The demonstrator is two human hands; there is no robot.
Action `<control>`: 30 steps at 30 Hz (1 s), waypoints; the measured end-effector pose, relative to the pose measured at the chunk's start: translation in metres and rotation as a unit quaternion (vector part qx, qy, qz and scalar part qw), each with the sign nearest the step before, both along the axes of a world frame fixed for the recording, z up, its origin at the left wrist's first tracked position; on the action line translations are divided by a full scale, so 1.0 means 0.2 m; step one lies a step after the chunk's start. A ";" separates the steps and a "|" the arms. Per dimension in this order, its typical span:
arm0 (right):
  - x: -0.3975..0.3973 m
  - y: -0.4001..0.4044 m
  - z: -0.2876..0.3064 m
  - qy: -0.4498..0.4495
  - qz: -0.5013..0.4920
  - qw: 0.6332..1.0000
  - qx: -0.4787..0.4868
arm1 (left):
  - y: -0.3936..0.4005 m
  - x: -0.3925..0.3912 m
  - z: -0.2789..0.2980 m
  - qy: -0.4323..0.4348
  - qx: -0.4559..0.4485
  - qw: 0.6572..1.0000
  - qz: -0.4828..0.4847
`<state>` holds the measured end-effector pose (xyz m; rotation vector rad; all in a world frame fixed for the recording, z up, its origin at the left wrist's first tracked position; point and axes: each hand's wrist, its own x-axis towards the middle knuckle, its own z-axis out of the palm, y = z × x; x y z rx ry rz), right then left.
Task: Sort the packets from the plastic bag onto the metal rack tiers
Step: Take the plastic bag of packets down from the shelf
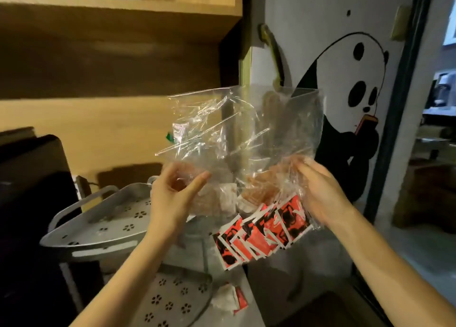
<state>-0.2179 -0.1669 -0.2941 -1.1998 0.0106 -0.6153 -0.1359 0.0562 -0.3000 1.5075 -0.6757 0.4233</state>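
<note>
A clear plastic bag [237, 126] hangs upside down in the middle of the view, above the metal rack. My left hand [172, 198] pinches its lower left part. My right hand [323, 193] grips its lower right part. Several red, black and white packets [261, 237] fan out of the bag's lower edge beside my right hand. Brownish packets [256, 191] show through the plastic between my hands. The grey perforated rack has an upper tier [103, 225] at the left and a lower tier [172, 299] beneath it. A red packet and a white one [232, 299] lie by the lower tier.
A dark monitor [32, 203] stands at the left, close to the rack. Wooden shelving [111, 55] runs above. A white door with a panda drawing [352, 104] is behind the bag. An open doorway shows at the right.
</note>
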 end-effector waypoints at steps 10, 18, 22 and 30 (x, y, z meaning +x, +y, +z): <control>-0.22 0.11 -0.68 0.185 0.028 0.982 0.032 | 0.22 -0.35 -0.62 0.110 0.051 0.993 0.011; -0.30 0.28 -1.15 0.302 0.070 0.948 0.069 | 0.43 -0.46 -0.99 0.204 0.099 0.973 0.032; -0.30 0.37 -1.32 0.337 0.099 0.931 0.097 | 0.55 -0.46 -1.11 0.247 0.119 0.960 0.055; -0.27 0.46 -1.50 0.416 0.113 0.896 0.102 | 0.63 -0.41 -1.32 0.336 0.157 0.923 0.098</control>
